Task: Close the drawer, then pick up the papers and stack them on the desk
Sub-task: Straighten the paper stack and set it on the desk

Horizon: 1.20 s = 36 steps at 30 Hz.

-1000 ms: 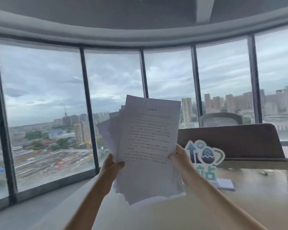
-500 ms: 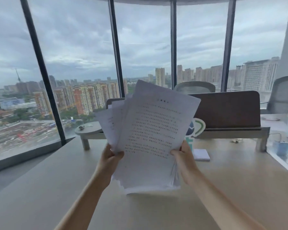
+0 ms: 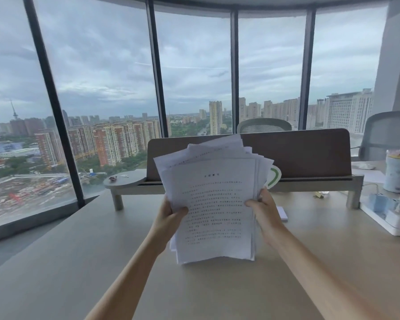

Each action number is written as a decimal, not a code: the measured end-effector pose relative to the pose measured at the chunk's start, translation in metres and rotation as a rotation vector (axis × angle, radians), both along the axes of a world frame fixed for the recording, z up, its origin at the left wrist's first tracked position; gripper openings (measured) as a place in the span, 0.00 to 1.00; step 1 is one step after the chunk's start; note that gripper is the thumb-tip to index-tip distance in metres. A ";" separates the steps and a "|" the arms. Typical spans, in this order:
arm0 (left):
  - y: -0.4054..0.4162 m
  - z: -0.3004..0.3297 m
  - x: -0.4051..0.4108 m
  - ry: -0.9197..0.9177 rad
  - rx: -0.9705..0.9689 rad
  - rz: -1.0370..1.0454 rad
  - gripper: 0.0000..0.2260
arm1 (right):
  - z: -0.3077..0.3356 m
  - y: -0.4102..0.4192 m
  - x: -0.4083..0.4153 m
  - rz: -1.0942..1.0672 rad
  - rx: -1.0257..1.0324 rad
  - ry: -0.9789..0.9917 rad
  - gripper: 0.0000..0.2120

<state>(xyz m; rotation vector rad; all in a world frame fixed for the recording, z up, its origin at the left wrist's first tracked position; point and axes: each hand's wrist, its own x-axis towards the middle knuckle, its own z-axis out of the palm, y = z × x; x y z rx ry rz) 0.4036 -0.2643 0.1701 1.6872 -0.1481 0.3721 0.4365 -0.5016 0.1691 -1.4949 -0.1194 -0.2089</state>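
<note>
1. Gripping the papers (image 3: 214, 204) from both sides: left hand (image 3: 169, 214) and right hand (image 3: 262, 210) each closed on an edge, thumbs on the front sheet.
2. Standing the sheaf upright, bottom edge apparently touching the desk (image 3: 79, 262), top sheets fanned and uneven.
3. Risking a slide or spill of loose sheets if either grip slackens before squaring.
4. Showing a white cylindrical container (image 3: 398, 172) far right, contents hidden; no drawer in view.
</note>
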 end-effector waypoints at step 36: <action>0.009 -0.072 0.064 0.099 -0.124 0.003 0.08 | -0.053 0.020 0.061 0.010 -0.033 -0.096 0.13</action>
